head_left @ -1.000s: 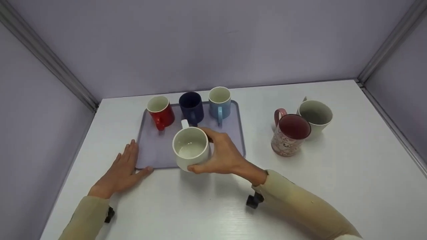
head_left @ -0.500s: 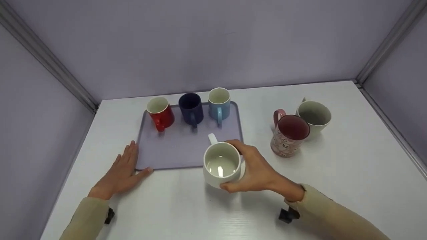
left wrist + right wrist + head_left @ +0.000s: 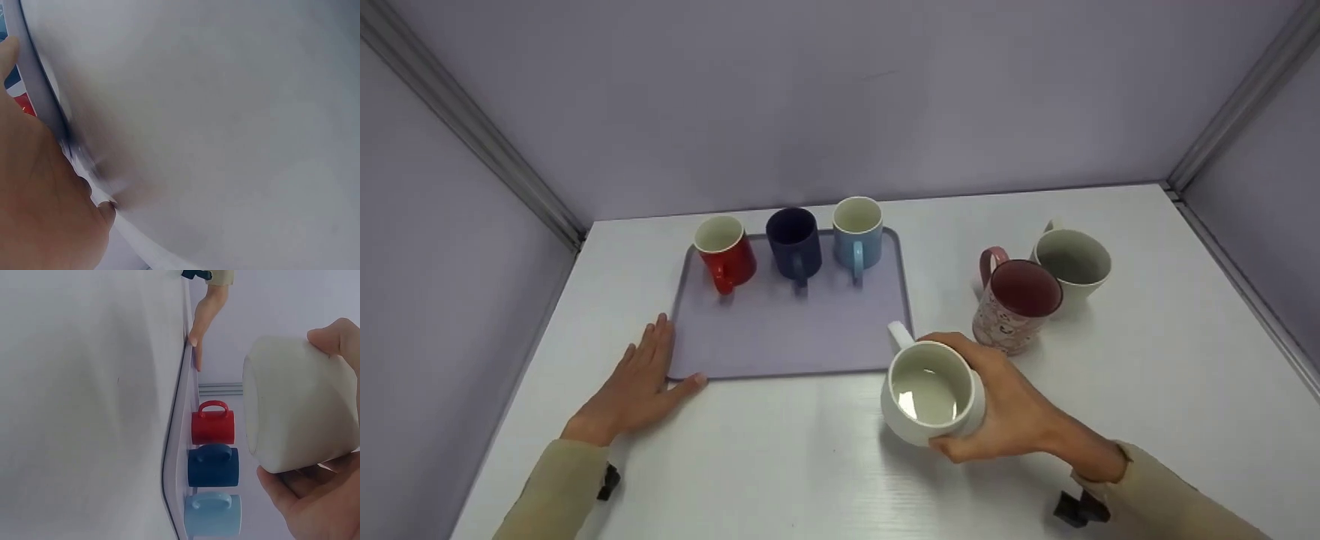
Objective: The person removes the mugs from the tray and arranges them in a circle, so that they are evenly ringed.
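A white mug [image 3: 934, 394] is gripped around its body by the right hand [image 3: 997, 397], off the tray's front right corner. In the right wrist view the mug [image 3: 304, 405] hangs above the table, fingers on one side and thumb on the other. The left hand [image 3: 634, 386] lies flat with fingers spread at the front left corner of the lilac tray [image 3: 780, 337], its thumb along the front edge. Along the tray's back half stand a red mug [image 3: 729, 262], a dark blue mug [image 3: 797, 251] and a light blue mug [image 3: 859, 244].
On the white table [image 3: 750, 465], right of the tray, stand a pink patterned mug [image 3: 1006, 322] with a dark red inside and a pale mug [image 3: 1072, 262] just behind it. Lilac walls [image 3: 840, 105] rise at the back and both sides.
The right hand has carried the white mug from over the front of the tray to the right and nearer the person. The left hand has stayed at the tray's corner.
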{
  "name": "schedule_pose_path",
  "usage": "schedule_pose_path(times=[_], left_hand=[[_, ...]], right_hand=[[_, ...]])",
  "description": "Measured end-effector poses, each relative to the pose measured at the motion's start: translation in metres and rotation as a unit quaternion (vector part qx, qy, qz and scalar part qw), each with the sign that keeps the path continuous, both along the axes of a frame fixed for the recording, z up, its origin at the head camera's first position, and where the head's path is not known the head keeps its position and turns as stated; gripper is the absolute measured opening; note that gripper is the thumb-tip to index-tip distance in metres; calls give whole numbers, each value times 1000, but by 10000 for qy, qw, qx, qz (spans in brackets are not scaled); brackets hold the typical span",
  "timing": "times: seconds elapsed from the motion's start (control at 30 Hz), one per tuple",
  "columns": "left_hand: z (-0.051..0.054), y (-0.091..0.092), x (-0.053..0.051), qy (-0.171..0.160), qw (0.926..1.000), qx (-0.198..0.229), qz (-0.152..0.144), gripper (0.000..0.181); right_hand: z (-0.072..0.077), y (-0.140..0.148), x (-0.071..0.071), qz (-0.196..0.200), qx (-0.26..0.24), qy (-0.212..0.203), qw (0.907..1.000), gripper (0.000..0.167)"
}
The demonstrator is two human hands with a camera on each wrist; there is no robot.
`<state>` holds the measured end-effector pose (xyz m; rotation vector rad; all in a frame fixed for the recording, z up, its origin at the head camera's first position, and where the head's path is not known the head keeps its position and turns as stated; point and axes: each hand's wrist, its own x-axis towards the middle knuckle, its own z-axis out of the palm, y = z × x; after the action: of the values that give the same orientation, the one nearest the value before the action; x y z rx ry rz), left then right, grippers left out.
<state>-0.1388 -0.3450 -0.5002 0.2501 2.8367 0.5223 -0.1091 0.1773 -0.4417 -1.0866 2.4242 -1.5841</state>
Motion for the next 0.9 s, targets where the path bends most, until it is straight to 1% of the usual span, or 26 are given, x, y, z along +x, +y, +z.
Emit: schedule_pose_path(times=[0.1, 0.2, 0.37, 0.47, 0.6, 0.77, 0.9], left_hand=[[-1, 0, -1, -9, 10000, -8, 14, 114], [0, 0, 0, -35, 10000, 4, 26, 114], [2, 1, 0, -71, 10000, 46, 31, 114], [2, 1, 1, -96, 9999, 39, 41, 115], [1, 1, 2, -81, 10000, 12, 39, 115], [2, 1, 0, -47, 10000, 33, 2, 114], [3, 1, 0, -55, 10000, 17, 10, 114]], right_hand=[[-1, 15, 4, -82, 124, 50, 9999, 101], [-4, 30, 8, -127, 180, 230, 9995, 102], [-8, 56, 10, 96, 69, 462, 9989, 106], [-11, 72, 11, 202, 66, 454, 9987, 106], [-14, 89, 12, 193, 159, 452, 9987, 109], [-15, 111, 13, 148, 260, 480, 9984, 111], [-13, 127, 13, -2, 382, 488, 9981, 110]])
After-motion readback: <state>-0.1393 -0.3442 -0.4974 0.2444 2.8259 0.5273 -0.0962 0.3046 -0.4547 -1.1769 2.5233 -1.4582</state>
